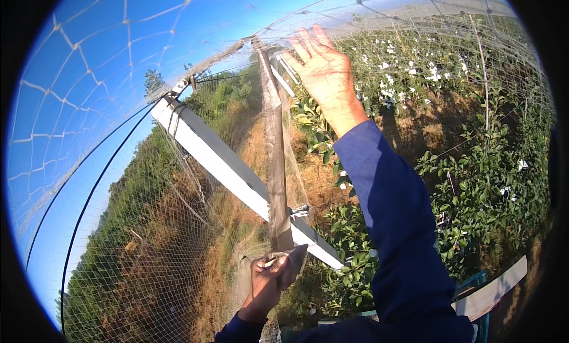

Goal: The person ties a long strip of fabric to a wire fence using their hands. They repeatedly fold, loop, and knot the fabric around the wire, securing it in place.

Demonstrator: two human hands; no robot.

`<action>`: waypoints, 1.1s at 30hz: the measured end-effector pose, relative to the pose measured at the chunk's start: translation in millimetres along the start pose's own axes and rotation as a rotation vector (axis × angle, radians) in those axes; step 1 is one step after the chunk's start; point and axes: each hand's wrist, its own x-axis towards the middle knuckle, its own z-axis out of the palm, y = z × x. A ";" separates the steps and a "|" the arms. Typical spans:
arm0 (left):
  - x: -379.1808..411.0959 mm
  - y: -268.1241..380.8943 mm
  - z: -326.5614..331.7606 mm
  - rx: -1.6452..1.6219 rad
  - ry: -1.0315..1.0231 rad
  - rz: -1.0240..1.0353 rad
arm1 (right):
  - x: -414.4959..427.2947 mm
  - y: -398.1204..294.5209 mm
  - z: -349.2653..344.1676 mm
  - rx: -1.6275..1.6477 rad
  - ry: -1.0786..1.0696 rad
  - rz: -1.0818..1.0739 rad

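My left hand (pixel 268 278) grips the lower end of a long grey-brown strip (pixel 276 165), where it is folded over. Whether the strip is cloth or another material, I cannot tell. It runs up from the hand to the edge of the overhead netting (pixel 213 60), crossing in front of a white post (pixel 222 174). My right hand (pixel 323 69) is raised near the strip's upper end, fingers apart and nothing held. Whether it touches the thin net there is unclear. Fine mesh (pixel 146 254) hangs down to the left of my left hand.
Two black cables (pixel 104 174) slope down from the post's top. Leafy fruit trees (pixel 475 192) fill the right side, with white bags (pixel 391 87) among the farther ones. A pale board (pixel 493 294) lies at lower right beside a green metal frame (pixel 473 280).
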 end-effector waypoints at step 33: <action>-15.6 21.0 0.8 0.169 0.223 0.029 | 70.6 -8.3 -33.1 -0.383 0.096 -0.068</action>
